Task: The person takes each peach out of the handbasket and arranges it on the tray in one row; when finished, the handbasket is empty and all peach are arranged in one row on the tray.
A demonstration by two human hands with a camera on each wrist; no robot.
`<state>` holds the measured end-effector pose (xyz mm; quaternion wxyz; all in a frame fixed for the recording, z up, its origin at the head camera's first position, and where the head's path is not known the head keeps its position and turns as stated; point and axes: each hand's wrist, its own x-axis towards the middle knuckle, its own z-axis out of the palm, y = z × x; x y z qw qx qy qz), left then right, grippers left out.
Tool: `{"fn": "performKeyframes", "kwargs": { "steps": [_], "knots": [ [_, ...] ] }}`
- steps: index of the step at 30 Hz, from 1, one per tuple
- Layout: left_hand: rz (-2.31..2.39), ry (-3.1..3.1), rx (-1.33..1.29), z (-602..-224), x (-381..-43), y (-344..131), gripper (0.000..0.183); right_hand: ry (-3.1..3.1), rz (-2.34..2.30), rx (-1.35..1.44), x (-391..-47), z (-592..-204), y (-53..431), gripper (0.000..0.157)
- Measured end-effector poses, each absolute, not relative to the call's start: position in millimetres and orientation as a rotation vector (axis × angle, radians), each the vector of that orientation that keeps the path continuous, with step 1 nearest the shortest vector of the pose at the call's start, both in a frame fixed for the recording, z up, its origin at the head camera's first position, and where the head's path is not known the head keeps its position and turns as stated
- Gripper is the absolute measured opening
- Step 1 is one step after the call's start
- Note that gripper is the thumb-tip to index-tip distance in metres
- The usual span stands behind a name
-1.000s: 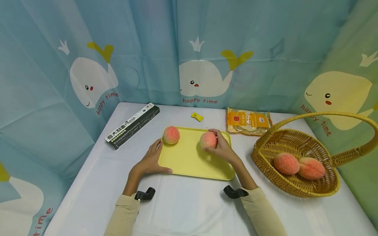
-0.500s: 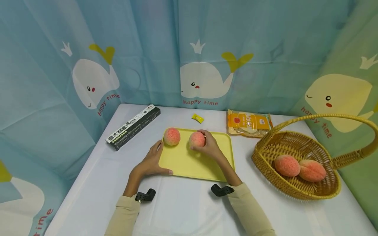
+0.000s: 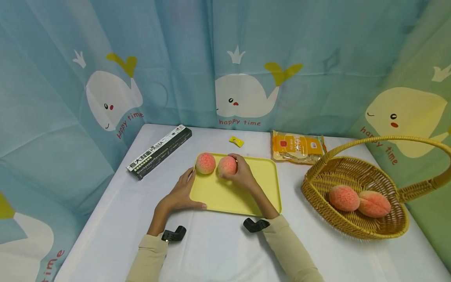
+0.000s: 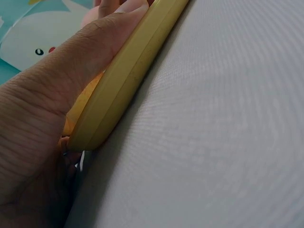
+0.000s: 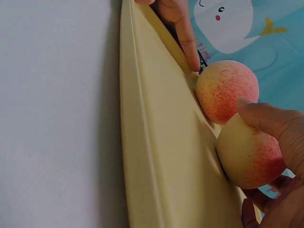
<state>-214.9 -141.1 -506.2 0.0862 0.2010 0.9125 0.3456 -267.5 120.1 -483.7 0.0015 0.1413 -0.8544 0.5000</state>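
My right hand grips a round pink-and-cream peach with thumb and fingers, low over the yellow tray. A second peach sits in the tray's far left corner, close to the first. In the right wrist view the held peach overlaps the other peach, with my thumb across its top. My left hand spans the tray's near left corner. Its fingers lie along the left side and its straight thumb rests along the front rim.
To the right stands a wicker basket with a tall handle and two peaches inside. A pasta box lies at the back left. Behind the tray are a small yellow packet and an orange food bag.
My right hand has carried its peach leftward over the tray, up close to the peach in the corner. My left hand has stayed at the tray's corner.
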Motion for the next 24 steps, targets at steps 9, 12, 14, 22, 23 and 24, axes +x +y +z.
{"fn": "performKeyframes", "kwargs": {
  "steps": [9, 12, 14, 22, 23, 24],
  "knots": [
    [1.026, 2.724, 0.608, -504, -214, -141, 0.139, -2.685, 1.594, 0.418, -271, -485, 114, 0.082],
    [1.029, 2.720, 0.604, -504, -214, -140, 0.139, -2.696, 1.612, 0.435, -270, -486, 116, 0.084],
    [1.028, 2.719, 0.602, -504, -215, -139, 0.139, -2.705, 1.626, 0.459, -269, -485, 118, 0.085],
    [1.023, 2.721, 0.607, -505, -215, -139, 0.139, -2.696, 1.715, 0.549, -268, -486, 128, 0.090],
    [1.023, 2.722, 0.606, -505, -215, -139, 0.138, -2.685, 1.725, 0.555, -268, -487, 128, 0.090],
    [1.025, 2.722, 0.605, -505, -215, -140, 0.138, -2.673, 1.734, 0.556, -268, -488, 128, 0.089]
  ]
}}
